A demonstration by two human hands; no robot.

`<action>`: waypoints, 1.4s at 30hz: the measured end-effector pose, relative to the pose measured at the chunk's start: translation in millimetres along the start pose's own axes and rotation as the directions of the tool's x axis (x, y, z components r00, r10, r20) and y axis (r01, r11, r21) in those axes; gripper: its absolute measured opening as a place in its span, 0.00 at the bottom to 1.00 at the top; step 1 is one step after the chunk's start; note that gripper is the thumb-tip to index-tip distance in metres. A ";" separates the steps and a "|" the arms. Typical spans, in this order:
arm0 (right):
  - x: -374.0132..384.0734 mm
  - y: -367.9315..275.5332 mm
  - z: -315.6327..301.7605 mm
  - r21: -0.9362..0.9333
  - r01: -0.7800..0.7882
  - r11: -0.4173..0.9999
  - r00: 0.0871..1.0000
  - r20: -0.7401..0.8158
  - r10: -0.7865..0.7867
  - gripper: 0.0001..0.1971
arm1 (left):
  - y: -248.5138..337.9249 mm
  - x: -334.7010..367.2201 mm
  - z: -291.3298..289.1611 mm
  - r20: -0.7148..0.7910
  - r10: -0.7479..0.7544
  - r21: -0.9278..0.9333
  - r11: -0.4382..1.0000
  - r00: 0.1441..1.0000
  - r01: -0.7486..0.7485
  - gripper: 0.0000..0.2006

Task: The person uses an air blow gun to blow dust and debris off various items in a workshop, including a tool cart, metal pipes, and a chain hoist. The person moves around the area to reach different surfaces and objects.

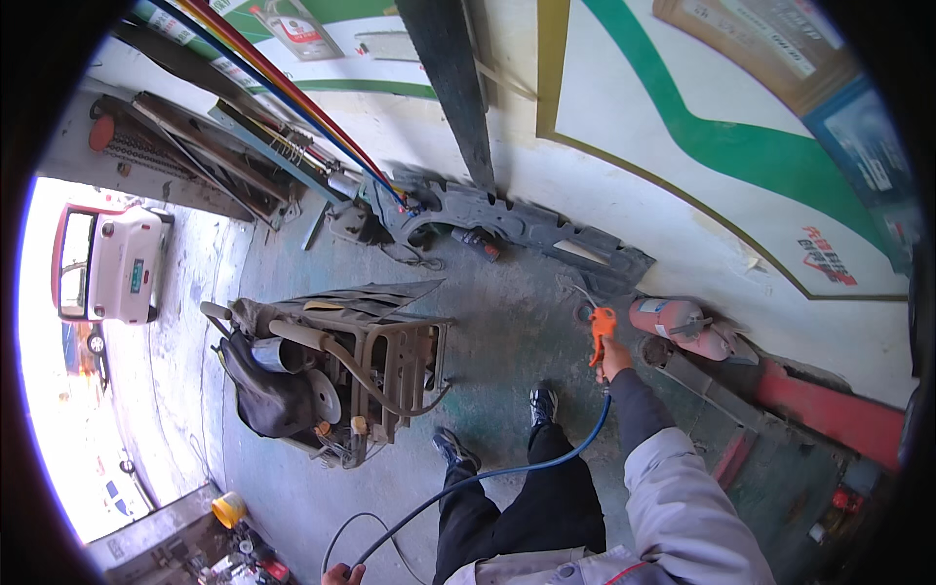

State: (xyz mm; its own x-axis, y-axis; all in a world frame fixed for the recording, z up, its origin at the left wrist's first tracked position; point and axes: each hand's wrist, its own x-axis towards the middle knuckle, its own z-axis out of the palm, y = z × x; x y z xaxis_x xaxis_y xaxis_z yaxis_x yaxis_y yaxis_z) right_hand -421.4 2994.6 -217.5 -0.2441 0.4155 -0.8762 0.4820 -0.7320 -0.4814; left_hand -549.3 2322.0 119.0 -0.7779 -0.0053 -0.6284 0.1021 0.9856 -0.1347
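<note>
My right hand [614, 362] is closed round the handle of an orange air blow gun [604, 324], held out ahead of me with its thin nozzle toward the far wall. A blue air hose [546, 466] runs from the bottom of the gun and sags back across my legs. At the lower edge my left hand [341, 574], partly cut off by the frame, is wrapped round the darker stretch of that hose. The nozzle end is close to a dusty dark plastic panel [609, 276] lying along the foot of the wall.
A metal-framed cart [390, 341] with a bent pipe stands left of my feet. Red cylinders [668, 318] lie by the wall at right, near a red beam [829, 414]. Coloured hoses [322, 122] hang at upper left. A car [122, 263] stands outside, beyond the opening.
</note>
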 end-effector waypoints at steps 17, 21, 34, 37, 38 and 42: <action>56.0 41.0 -27.4 -0.343 -0.118 0.932 0.991 0.014 0.131 0.22 | 33.0 -68.7 39.7 -0.029 -0.067 -0.078 0.995 0.997 0.064 0.25; 28.9 95.3 -53.5 -0.047 -0.317 0.947 0.948 -0.038 0.315 0.19 | -2.3 -84.0 66.0 -0.060 -0.119 -0.120 0.986 0.991 0.111 0.25; -88.7 255.0 7.9 -0.065 -0.475 0.878 0.878 0.031 0.477 0.22 | -200.9 -74.9 163.7 -0.252 -0.239 -0.305 0.939 0.938 0.158 0.26; -135.7 312.9 46.6 -0.039 -0.529 0.848 0.849 -0.034 0.528 0.19 | -269.7 -69.4 186.6 -0.292 -0.274 -0.380 0.912 0.916 0.152 0.25; -151.6 335.6 63.4 -0.099 -0.586 0.804 0.809 -0.024 0.587 0.18 | -292.1 -71.3 193.2 -0.303 -0.282 -0.407 0.902 0.910 0.145 0.25; -208.2 410.5 136.7 -0.556 -0.601 0.573 0.607 0.149 0.781 0.27 | -377.5 -88.1 201.8 -0.348 -0.278 -0.423 0.899 0.895 0.115 0.23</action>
State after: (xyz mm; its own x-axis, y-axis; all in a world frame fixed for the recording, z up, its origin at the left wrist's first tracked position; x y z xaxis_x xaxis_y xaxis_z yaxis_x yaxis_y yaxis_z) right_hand -287.7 2533.8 -235.7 0.1028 -0.4001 -0.9107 0.8914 -0.3692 0.2628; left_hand -394.2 1916.3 70.6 -0.9407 -0.2198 -0.2582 -0.2594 0.9569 0.1306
